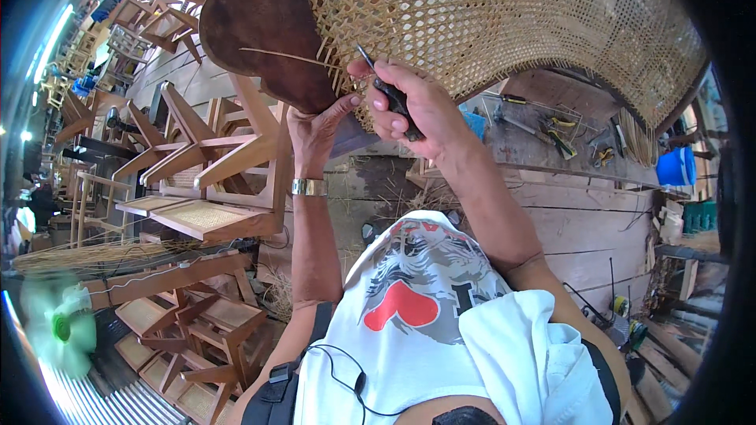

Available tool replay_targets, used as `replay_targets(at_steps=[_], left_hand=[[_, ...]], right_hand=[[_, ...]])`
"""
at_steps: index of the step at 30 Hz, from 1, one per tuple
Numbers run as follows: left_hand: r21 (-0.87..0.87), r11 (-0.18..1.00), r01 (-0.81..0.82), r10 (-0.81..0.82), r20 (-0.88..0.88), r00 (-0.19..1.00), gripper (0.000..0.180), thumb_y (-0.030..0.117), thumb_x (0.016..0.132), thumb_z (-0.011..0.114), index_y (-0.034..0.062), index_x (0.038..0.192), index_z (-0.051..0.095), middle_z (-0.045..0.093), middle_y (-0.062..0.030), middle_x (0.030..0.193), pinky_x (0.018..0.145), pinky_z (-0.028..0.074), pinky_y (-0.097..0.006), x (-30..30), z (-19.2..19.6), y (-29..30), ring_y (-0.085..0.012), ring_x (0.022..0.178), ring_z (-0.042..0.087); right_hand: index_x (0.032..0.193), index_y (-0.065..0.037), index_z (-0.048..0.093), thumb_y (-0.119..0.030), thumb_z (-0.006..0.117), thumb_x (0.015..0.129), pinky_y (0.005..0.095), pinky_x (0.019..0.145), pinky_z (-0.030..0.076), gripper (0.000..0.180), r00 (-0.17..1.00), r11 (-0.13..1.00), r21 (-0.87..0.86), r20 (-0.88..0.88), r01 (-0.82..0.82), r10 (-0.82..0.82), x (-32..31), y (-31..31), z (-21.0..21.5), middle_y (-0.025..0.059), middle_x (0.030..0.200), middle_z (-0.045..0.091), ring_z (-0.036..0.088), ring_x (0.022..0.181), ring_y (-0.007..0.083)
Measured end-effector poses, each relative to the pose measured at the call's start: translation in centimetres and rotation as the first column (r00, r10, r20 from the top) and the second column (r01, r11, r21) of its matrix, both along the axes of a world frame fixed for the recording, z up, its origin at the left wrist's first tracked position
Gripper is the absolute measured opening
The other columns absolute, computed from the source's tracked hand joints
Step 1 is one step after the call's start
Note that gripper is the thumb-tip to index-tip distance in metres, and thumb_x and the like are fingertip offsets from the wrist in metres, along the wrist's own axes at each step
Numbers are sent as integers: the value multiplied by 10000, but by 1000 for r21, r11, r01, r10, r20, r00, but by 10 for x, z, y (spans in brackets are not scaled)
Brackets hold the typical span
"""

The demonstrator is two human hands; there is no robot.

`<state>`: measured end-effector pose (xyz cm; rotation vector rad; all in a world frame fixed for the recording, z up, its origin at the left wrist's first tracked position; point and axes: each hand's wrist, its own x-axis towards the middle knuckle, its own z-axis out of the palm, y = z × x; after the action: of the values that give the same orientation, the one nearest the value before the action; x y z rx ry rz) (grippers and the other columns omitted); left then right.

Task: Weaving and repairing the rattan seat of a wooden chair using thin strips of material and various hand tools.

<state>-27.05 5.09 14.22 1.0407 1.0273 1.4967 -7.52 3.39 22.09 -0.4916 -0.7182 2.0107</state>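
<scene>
A large curved panel of woven cane (472, 16) in a dark scalloped wooden frame (260, 24) stands before me at the top of the view. My left hand (319, 122) grips its lower edge, thumb on the front; the other fingers are mostly hidden behind it. In my right hand (417, 106), closed fingers wrap an awl (398, 106) with a dark handle, its slim metal tip pointing up and left in front of the weave. A loose cane strand (287, 55) sticks out leftward across the wood from beside my right thumb and forefinger.
At right, a wooden bench (543, 153) carries pliers (563, 142) and other hand tools, with a blue bucket (676, 167) beyond. Wooden chair frames (213, 142) are stacked at left. A fan (59, 323) spins at lower left. Cane scraps litter the plank floor (362, 189).
</scene>
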Motion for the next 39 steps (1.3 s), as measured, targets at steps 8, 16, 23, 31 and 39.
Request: replay_targets(at_steps=[8,16,23,31,39], left_hand=[[6,1000,-31,31,-62,998,417,60,753,965,17,1117,767,792,-45,1050,843,576,-279,2,4,-2,-112,922,716],[54,995,-79,89,-210,974,428,118,775,962,5,1120,736,778,-48,1032,840,576,-323,-1,1,-2,-143,900,703],[440,826,-351,549,-491,677,770,205,696,1016,-9,1324,624,570,-129,1374,989,542,-385,-22,21,-30,-239,1218,599],[768,600,-222,795,-603,62,752,374,670,1018,154,1316,703,347,-195,1620,1190,389,-617,-35,89,-27,-367,1530,314],[388,713,-585,695,-279,662,785,352,792,957,79,1407,553,474,-150,1496,1096,520,-491,-10,47,-31,-307,1325,537]], right_hand=[[1305,-10,616,-276,495,1117,253,459,336,348,997,1000,24,77,2,-4,-5,16,8,-24,742,554,422,474,56],[1192,-28,640,-303,608,1084,238,456,374,297,991,981,180,123,-66,44,21,38,-5,-10,732,565,458,496,64],[1121,-18,690,-350,702,1045,263,538,435,341,555,889,357,695,286,-457,93,19,-115,-22,737,594,526,578,67],[1115,-17,705,-293,720,1017,451,796,539,293,-154,467,878,478,107,-865,101,5,-211,189,1013,670,671,918,372],[1133,1,614,-337,605,1075,474,785,529,343,-107,410,909,417,79,-903,87,-5,-152,197,1114,591,637,920,372]])
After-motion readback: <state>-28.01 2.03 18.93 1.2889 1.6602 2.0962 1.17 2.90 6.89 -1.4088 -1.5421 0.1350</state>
